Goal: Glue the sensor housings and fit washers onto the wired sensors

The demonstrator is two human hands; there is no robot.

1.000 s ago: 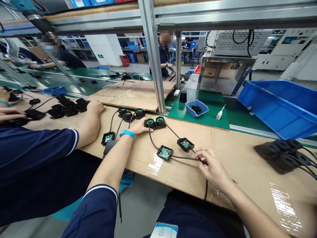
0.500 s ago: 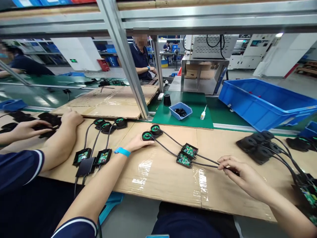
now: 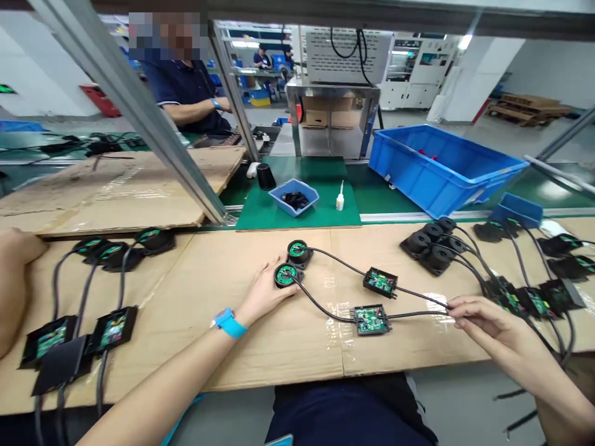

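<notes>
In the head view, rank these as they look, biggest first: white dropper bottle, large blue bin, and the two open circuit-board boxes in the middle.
1. Large blue bin
2. Nearer circuit-board box and farther circuit-board box: too alike to rank
3. White dropper bottle

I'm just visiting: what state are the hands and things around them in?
Left hand: touching nearer round part
Right hand: pinching two cables
Nearer circuit box: open
Farther circuit box: open
Blue tray: holding black pieces
Large blue bin: open-topped
White bottle: upright
</notes>
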